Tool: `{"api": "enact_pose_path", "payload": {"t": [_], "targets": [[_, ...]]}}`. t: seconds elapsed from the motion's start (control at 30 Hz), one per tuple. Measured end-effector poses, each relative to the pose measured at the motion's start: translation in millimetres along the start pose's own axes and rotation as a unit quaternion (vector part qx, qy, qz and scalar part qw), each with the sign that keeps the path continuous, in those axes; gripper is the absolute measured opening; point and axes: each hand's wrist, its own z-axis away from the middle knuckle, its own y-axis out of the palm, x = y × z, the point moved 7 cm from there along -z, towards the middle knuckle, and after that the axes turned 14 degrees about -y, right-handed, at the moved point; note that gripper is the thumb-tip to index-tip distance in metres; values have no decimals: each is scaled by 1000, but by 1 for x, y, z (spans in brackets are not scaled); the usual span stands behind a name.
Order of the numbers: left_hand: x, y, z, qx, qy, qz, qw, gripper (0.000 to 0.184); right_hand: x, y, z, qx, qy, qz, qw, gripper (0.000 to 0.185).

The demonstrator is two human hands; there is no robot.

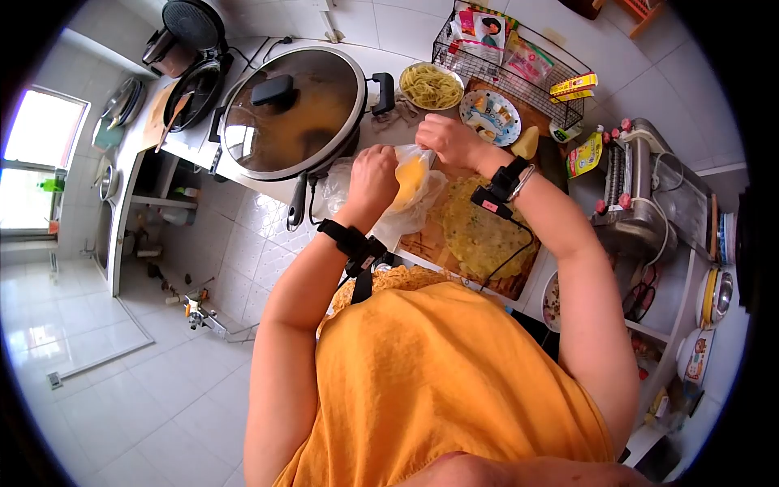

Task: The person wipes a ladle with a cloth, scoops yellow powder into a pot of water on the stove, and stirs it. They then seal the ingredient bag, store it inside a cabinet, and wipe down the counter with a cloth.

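A clear plastic bag (422, 197) with something yellow inside hangs between my two hands at the counter's front. My left hand (375, 177) is closed on the left side of its mouth. The right side of the mouth is pinched in my right hand (448, 143), a little higher and farther away. Just right of the bag, a thin, green-flecked pancake (495, 231) lies flat on a wooden cutting board (415, 246). What exactly the yellow contents are, I cannot make out.
A large electric pan (296, 114) with a glass lid stands to the left. Behind my hands are a bowl of shredded potato (432, 86) and a patterned plate (490, 116). A wire basket (519, 65) holds packets; a metal noodle machine (641, 191) stands at right.
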Motion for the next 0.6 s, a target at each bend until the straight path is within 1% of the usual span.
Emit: {"api": "enact_pose_path", "payload": {"t": [0.07, 0.13, 0.17, 0.23, 0.27, 0.3, 0.33, 0.37, 0.4, 0.47, 0.5, 0.53, 0.6], "targets": [[2, 1, 1, 4, -2, -9, 1000, 7, 2, 2, 1, -1, 1, 23, 1000, 4], [6, -6, 1, -12, -16, 16, 1000, 13, -2, 2, 3, 4, 53, -27, 998, 5], [7, -9, 2, -12, -16, 16, 1000, 13, 0, -1, 3, 4, 53, -28, 998, 5], [8, -20, 7, -27, -24, 61, 997, 15, 8, -31, 10, -143, 82, 27, 986, 18], [8, -25, 11, -27, -25, 63, 997, 15, 14, -33, 16, -141, 82, 27, 986, 18], [10, -28, 14, -7, -42, 64, 997, 17, 5, -29, 34, -129, 194, -85, 969, 27], [14, -27, 16, 14, -60, 65, 996, 18, 0, -19, 54, -113, 302, -194, 927, 36], [16, -29, 19, 13, -64, 68, 996, 18, 5, -7, 63, -81, 339, -225, 910, 44], [18, -29, 22, 15, -72, 81, 994, 16, 12, 0, 67, -78, 339, -227, 910, 44], [21, -26, 25, 22, -78, 96, 992, 14, 22, -3, 70, -129, 378, -183, 898, 52], [24, -24, 25, 19, -85, 106, 991, 12, 26, -5, 70, -172, 401, -196, 878, 58], [27, -23, 26, 13, -93, 115, 989, 10, 32, -2, 66, -171, 401, -195, 879, 58], [27, -22, 29, -1, -78, 119, 990, 8, 37, 5, 63, -192, 423, -232, 855, 61]]}}
